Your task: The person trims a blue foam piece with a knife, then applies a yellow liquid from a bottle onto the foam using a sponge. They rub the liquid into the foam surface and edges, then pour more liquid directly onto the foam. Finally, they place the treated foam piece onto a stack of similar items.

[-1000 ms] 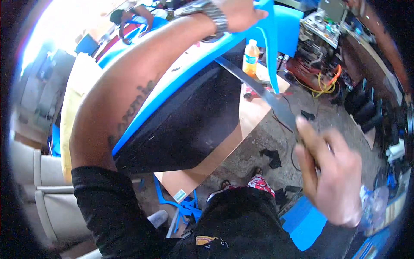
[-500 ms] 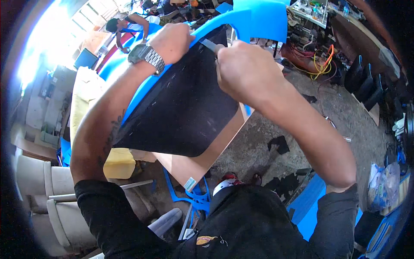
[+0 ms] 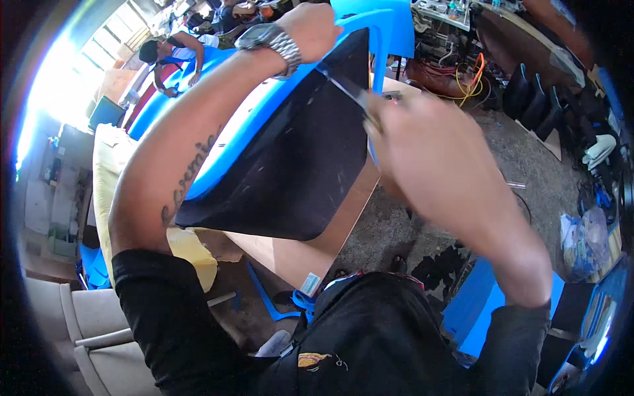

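In front of me lies a black panel [image 3: 271,168] with a bright blue covering [image 3: 241,135] along its curved edge. My left hand [image 3: 310,33], with a watch on the wrist, is at the far end of that blue edge. Its fingers curl over the edge and are partly hidden. My right hand [image 3: 436,148] is closed round a thin tool with a narrow, flat, pale metal blade [image 3: 345,89]. The blade's tip meets the panel close to the blue edge, below my left hand. Blur hides the tool's exact kind.
A tan board [image 3: 284,254] lies under the panel. Pale upholstered seats [image 3: 102,310] and yellow foam [image 3: 198,254] stand at left. Another person [image 3: 181,56] works at far left. A yellow cable [image 3: 470,87] lies on the floor at far right, blue sheets [image 3: 479,317] at near right.
My right hand has swung down and right toward me, drawing the blade back. My left hand has shifted right and upward along the blue edge. The view has moved slightly.
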Motion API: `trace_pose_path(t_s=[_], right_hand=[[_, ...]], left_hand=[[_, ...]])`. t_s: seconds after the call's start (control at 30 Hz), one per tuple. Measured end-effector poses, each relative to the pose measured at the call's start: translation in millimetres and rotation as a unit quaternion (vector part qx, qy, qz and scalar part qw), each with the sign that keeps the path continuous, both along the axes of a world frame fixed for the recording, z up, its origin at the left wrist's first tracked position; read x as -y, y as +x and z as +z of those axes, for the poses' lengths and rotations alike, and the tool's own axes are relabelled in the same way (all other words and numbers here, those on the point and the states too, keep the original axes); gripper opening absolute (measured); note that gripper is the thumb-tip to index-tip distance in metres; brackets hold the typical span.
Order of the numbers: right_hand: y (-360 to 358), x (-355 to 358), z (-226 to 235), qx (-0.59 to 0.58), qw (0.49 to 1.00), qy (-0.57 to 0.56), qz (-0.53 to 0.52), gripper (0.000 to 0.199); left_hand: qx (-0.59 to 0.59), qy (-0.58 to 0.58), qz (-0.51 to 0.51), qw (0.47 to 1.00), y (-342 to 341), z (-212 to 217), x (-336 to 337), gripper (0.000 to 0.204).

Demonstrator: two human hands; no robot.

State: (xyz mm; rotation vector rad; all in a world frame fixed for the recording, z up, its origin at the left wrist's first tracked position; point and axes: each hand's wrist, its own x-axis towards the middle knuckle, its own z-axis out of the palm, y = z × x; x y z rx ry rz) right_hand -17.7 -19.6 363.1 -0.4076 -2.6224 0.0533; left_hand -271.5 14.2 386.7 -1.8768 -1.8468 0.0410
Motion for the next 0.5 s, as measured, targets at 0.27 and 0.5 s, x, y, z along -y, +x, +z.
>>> trace_pose_path(t_s=[0.27,0.5], right_hand=[[-10.2,49.7,12.1,0.024,0.997,-0.026,-0.075,0.027],[29.7,150.4,32.5,0.090,0.971,-0.127,-0.181,0.030]], left_hand=[[-0.082,0.047,-0.151,0.984,13.3,11.5,5.0,0.023],[-0.097,0.043,-0.136,0.985,17.8,27.4,15.1,0.022]])
